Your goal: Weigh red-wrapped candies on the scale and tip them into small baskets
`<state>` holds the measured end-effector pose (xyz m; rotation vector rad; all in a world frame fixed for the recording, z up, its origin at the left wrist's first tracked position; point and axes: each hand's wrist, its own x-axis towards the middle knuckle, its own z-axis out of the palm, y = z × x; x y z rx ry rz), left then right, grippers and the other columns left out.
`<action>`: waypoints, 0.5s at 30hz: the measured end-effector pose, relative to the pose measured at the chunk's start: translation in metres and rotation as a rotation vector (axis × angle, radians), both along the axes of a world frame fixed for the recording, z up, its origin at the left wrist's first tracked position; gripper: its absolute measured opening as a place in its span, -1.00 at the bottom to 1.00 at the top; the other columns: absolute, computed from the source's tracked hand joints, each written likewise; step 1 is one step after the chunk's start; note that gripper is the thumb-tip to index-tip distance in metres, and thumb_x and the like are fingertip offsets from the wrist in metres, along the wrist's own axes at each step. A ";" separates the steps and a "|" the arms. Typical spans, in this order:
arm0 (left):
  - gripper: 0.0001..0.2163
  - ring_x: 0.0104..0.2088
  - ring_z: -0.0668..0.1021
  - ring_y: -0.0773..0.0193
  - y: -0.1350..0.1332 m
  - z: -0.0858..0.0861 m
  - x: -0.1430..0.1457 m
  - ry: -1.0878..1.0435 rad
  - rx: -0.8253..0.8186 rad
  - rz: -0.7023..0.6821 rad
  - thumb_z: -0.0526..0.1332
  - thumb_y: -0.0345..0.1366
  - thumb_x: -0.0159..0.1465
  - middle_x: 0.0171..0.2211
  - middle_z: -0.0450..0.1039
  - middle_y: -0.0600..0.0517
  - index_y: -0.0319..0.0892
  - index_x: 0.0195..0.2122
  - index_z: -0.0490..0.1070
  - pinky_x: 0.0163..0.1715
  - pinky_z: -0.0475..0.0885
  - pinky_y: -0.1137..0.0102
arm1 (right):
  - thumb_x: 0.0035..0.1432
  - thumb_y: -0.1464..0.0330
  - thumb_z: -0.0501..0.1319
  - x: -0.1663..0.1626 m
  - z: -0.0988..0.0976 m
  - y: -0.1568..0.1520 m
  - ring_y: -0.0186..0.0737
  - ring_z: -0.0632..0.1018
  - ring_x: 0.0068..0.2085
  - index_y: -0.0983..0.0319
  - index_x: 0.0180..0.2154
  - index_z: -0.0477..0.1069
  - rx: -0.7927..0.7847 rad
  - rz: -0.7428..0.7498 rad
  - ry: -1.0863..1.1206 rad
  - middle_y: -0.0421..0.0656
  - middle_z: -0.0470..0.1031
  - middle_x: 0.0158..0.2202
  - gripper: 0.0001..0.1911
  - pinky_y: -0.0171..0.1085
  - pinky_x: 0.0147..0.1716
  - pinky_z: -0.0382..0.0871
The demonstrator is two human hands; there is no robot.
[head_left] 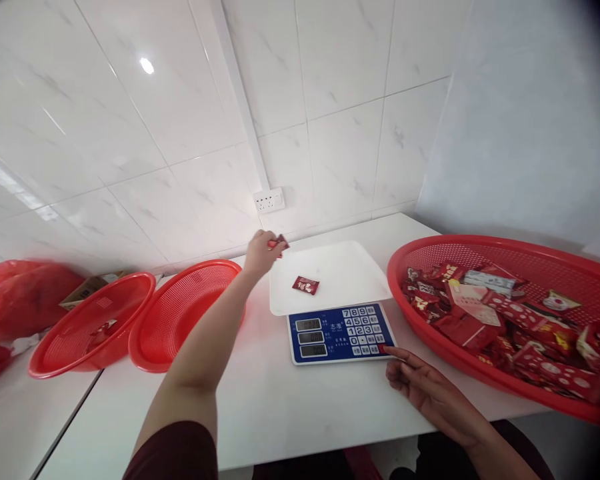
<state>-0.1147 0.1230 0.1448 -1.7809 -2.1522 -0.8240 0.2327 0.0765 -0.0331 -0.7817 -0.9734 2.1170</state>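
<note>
My left hand (264,252) is closed on a small red snack packet (279,245), just above the left edge of the scale's white tray (353,273). Another dark red packet (306,285) with pale print lies flat on that tray. In front of it, the scale's blue keypad panel (343,335) has three displays whose digits are too small to read surely. My right hand (425,387) holds nothing. Its forefinger reaches to the lower right corner of the panel, at or very near a red key, while the other fingers are partly curled.
A large red basket (445,241) full of mixed red packets stands at the right. To the left are a red basket (180,307) and another basket (65,333) with a packet inside. Farther left lies a red plastic bag (25,293). A wall socket (269,200) sits behind the tray.
</note>
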 end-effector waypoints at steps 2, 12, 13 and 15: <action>-0.87 -0.39 0.44 0.35 -0.027 0.009 -0.027 0.030 -0.014 0.066 0.12 -0.24 0.23 -0.27 0.27 0.01 -0.17 -0.39 0.32 -0.35 0.36 0.44 | -0.06 0.18 0.36 0.000 0.000 0.000 -0.25 0.47 -0.29 0.12 -0.15 0.50 -0.001 -0.005 -0.007 -0.18 0.46 -0.40 -0.61 -0.23 -0.17 0.37; -0.76 -0.18 0.48 0.00 -0.106 -0.023 -0.084 0.173 -0.373 0.318 0.07 -0.14 0.25 -0.20 0.41 -0.16 -0.19 -0.27 0.39 -0.13 0.32 0.08 | -0.10 0.20 0.39 -0.003 0.002 0.004 -0.22 0.49 -0.27 0.14 -0.16 0.50 -0.060 0.064 -0.027 -0.16 0.48 -0.38 -0.60 -0.18 -0.11 0.38; -0.74 -0.08 0.44 -0.05 -0.102 -0.025 -0.078 0.186 -0.385 0.302 0.06 -0.12 0.26 -0.15 0.41 -0.18 -0.18 -0.22 0.39 -0.05 0.24 -0.01 | -0.10 0.20 0.39 -0.003 0.002 0.004 -0.22 0.49 -0.27 0.13 -0.16 0.50 -0.060 0.060 -0.025 -0.16 0.48 -0.38 -0.60 -0.18 -0.11 0.37; -0.70 0.09 0.31 -0.08 -0.088 -0.026 -0.062 0.210 -0.381 0.243 0.01 -0.13 0.30 0.00 0.35 -0.19 -0.16 -0.09 0.36 0.08 0.07 -0.08 | -0.10 0.20 0.39 -0.002 0.003 0.003 -0.21 0.48 -0.26 0.13 -0.15 0.50 -0.051 0.049 -0.022 -0.15 0.48 -0.39 -0.60 -0.17 -0.10 0.37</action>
